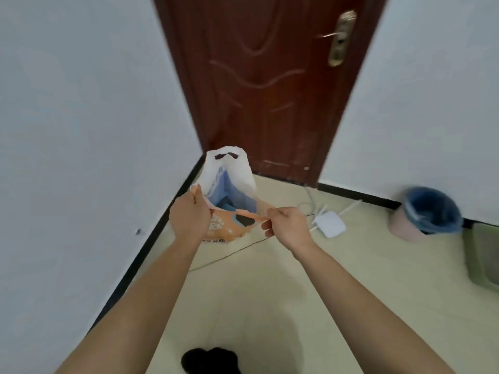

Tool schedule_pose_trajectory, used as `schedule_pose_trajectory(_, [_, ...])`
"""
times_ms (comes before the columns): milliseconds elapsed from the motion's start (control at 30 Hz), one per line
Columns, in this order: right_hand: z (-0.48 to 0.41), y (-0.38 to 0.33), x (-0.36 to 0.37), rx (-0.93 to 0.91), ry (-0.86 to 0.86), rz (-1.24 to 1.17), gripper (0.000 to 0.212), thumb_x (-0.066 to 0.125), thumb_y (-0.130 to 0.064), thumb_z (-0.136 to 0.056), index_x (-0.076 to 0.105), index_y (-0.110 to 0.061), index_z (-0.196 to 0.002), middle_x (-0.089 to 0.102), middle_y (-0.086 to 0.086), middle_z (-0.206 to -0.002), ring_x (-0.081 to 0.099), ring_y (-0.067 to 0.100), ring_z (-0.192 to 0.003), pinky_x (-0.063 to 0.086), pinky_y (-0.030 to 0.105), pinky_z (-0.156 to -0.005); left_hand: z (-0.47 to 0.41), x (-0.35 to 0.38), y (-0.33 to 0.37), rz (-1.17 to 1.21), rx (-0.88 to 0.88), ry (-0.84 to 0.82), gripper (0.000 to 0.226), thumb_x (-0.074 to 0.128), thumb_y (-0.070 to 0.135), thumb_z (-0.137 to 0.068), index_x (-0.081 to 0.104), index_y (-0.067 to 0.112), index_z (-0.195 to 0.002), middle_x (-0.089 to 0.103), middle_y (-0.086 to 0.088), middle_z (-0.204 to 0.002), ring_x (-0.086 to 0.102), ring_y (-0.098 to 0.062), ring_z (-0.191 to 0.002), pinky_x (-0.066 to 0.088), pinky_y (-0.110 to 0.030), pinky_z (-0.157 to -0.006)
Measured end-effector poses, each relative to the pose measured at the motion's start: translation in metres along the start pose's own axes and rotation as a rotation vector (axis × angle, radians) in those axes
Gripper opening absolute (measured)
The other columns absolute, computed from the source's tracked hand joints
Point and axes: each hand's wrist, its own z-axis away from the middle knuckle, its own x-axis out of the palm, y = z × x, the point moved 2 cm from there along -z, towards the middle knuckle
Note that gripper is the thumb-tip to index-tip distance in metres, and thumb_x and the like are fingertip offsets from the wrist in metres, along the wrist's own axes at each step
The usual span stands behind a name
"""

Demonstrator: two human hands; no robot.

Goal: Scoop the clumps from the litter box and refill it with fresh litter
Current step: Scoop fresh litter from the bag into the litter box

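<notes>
Head view: we hold the bag (229, 230) open on the floor (337, 292) by the door (270, 76).
Left grip (189, 214) and right grip (286, 225) each pinch its soft rim; likely heavy, so we'd lift lower down.

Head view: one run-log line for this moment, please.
step: orange litter bag mouth held open | left hand: grips rim | right hand: pinches rim | bag: upright on floor

even soft daylight, motion blur throughout, wide-angle edge distortion
</notes>
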Motion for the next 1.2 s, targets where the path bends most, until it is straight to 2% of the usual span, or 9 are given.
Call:
schedule_pose_trajectory(167, [0.022, 0.063, -0.187, 0.081, 0.196, -0.073, 0.032, 0.054, -0.033, -0.085, 0.071, -0.012, -0.068, 0.073, 0.002, -0.066, 0.072, 0.023, -0.069, 0.055, 0.036, -0.070, 0.069, 0.107, 0.143, 0.066, 0.210, -0.111, 0.055, 0.028, 0.036, -0.106, 0.068, -0.002, -0.099, 0.068, -0.019, -0.100, 0.061, -0.037, -0.097, 0.046, -0.043, -0.085])
schedule_pose_trajectory(267, [0.038, 0.102, -0.281, 0.157, 0.366, -0.160, 0.027, 0.059, -0.040, -0.079, 0.059, -0.014, -0.083, 0.064, -0.002, -0.070, 0.070, 0.025, -0.075, 0.046, 0.031, -0.059, 0.113, 0.176, 0.208, 0.112, 0.301, -0.225, 0.062, 0.028, 0.042, -0.103, 0.071, 0.001, -0.089, 0.071, -0.017, -0.091, 0.064, -0.036, -0.090, 0.050, -0.044, -0.083])
schedule_pose_trajectory(367, [0.048, 0.135, -0.359, 0.220, 0.520, -0.253, 0.034, 0.062, -0.039, -0.075, 0.048, -0.019, -0.099, 0.056, -0.003, -0.089, 0.058, 0.018, -0.077, 0.053, 0.037, -0.069, 0.153, 0.240, 0.261, 0.121, 0.383, -0.373, 0.063, 0.029, 0.045, -0.101, 0.071, 0.005, -0.077, 0.071, -0.015, -0.079, 0.066, -0.035, -0.079, 0.053, -0.046, -0.077])
schedule_pose_trajectory(467, [0.047, 0.174, -0.428, 0.295, 0.663, -0.224, 0.030, 0.057, -0.037, -0.069, 0.061, -0.016, -0.090, 0.065, 0.005, -0.091, 0.059, 0.025, -0.078, 0.054, 0.044, -0.074, 0.196, 0.301, 0.314, 0.102, 0.504, -0.530, 0.060, 0.033, 0.038, -0.104, 0.071, 0.000, -0.079, 0.071, -0.019, -0.082, 0.065, -0.036, -0.083, 0.050, -0.044, -0.077])
schedule_pose_trajectory(567, [0.048, 0.215, -0.489, 0.436, 0.796, -0.273, 0.021, 0.060, -0.031, -0.076, 0.063, -0.012, -0.085, 0.068, 0.007, -0.083, 0.064, 0.026, -0.074, 0.051, 0.036, -0.063, 0.232, 0.367, 0.364, 0.096, 0.602, -0.723, 0.062, 0.030, 0.042, -0.102, 0.066, 0.004, -0.070, 0.071, -0.016, -0.079, 0.065, -0.034, -0.082, 0.050, -0.043, -0.077])
schedule_pose_trajectory(667, [0.053, 0.258, -0.535, 0.618, 0.925, -0.421, 0.009, 0.058, -0.014, -0.081, 0.061, -0.007, -0.076, 0.065, 0.011, -0.072, 0.061, 0.024, -0.062, 0.036, 0.026, -0.051, 0.269, 0.419, 0.407, 0.070, 0.722, -0.934, 0.055, 0.032, 0.038, -0.104, 0.056, 0.011, -0.063, 0.067, -0.011, -0.075, 0.063, -0.032, -0.078, 0.045, -0.035, -0.066])
schedule_pose_trajectory(800, [0.059, 0.292, -0.579, 0.789, 1.093, -0.403, 0.018, 0.049, -0.005, -0.081, 0.060, -0.001, -0.068, 0.066, 0.021, -0.071, 0.053, 0.028, -0.061, 0.033, 0.030, -0.051, 0.297, 0.476, 0.451, -0.027, 0.790, -1.109, 0.054, 0.029, 0.039, -0.104, 0.065, 0.007, -0.081, 0.070, -0.011, -0.085, 0.064, -0.027, -0.081, 0.048, -0.035, -0.070])
schedule_pose_trajectory(967, [0.059, 0.312, -0.609, 0.815, 1.179, -0.491, 0.028, 0.050, -0.013, -0.086, 0.066, 0.001, -0.067, 0.065, 0.015, -0.064, 0.048, 0.025, -0.058, 0.035, 0.031, -0.051, 0.313, 0.540, 0.506, -0.125, 0.885, -1.207, 0.061, 0.025, 0.044, -0.099, 0.070, 0.008, -0.078, 0.072, -0.009, -0.079, 0.066, -0.025, -0.077, 0.055, -0.040, -0.077])
schedule_pose_trajectory(1200, [0.044, 0.377, -0.677, 0.731, 1.180, -0.506, 0.035, 0.052, -0.023, -0.095, 0.070, 0.000, -0.075, 0.066, 0.008, -0.065, 0.058, 0.024, -0.067, 0.038, 0.031, -0.055, 0.346, 0.628, 0.546, -0.162, 0.878, -1.304, 0.063, 0.029, 0.049, -0.100, 0.072, 0.013, -0.071, 0.072, -0.003, -0.066, 0.070, -0.018, -0.069, 0.056, -0.040, -0.079])
